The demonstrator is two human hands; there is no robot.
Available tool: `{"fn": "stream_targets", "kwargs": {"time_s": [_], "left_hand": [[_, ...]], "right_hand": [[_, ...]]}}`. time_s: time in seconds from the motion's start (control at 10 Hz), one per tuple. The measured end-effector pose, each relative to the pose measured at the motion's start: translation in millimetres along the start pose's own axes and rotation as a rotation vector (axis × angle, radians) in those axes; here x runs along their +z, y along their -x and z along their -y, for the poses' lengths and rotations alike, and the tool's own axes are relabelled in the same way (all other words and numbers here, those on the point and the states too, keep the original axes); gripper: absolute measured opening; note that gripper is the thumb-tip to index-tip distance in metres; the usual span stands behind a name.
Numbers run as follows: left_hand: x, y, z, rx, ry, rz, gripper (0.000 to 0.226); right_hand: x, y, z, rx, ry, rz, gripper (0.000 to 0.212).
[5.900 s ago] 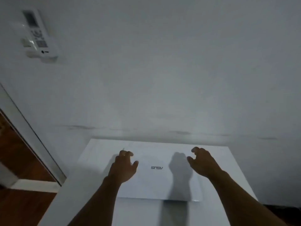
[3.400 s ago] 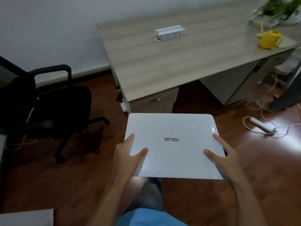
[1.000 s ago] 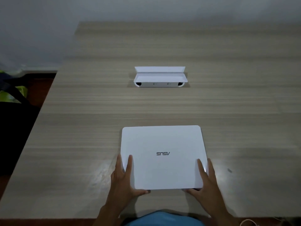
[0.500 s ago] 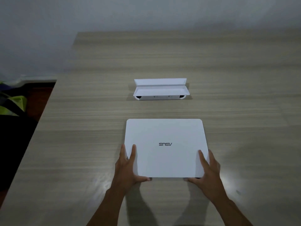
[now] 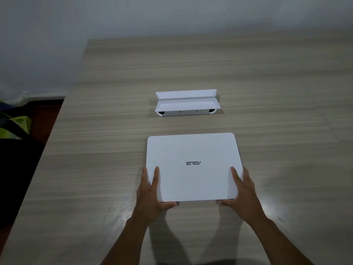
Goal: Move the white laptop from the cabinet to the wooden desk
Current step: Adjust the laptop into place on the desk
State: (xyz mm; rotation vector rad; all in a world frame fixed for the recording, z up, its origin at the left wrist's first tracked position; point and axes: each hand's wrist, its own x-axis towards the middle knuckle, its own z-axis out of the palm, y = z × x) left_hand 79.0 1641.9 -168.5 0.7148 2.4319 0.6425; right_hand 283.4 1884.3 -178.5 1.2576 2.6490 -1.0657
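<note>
Flat on the light wood-grain table (image 5: 95, 169), lid closed, a white rectangular laptop with rounded corners (image 5: 193, 167), logo upside down toward the wearer, roughly at centre of view. At 7 o'clock of the laptop, the left hand (image 5: 150, 192), clasped on the near left corner: index finger laid along the lid, another finger down the side edge, thumb hooked against the near edge. At 5 o'clock of the laptop, the right hand (image 5: 242, 194), mirrored on the near right corner, fingers stretched over lid and side, thumb against the front edge. Both hands partly spread, wrapped round the corners, in contact with the laptop. Whether the near edge rests fully on the table or is slightly raised: cannot tell. At 12 o'clock of the laptop, well apart, a white oblong cable box with its flap raised (image 5: 187, 104), set into the table. At 9 o'clock, past the table edge, something dark with yellow-green fabric (image 5: 17, 127).
</note>
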Motion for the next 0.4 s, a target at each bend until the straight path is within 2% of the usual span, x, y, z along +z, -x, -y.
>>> {"fn": "stream_targets", "kwargs": {"time_s": [0.2,0.3,0.4], "left_hand": [[6.7,21.4,-1.1,0.074,-0.027,-0.101,0.128],[21.3,55.9,3.4,0.105,0.156,-0.219,0.108],[35.3,97.1,10.6,0.039,0.285,-0.283,0.106]], "right_hand": [[-7.3,7.2,2.7,0.034,0.085,0.033,0.125],[-28.8,28.3,18.5,-0.007,-0.01,-0.028,0.107],[-86.1,59.6,64.0,0.015,-0.249,-0.144,0.054]]}}
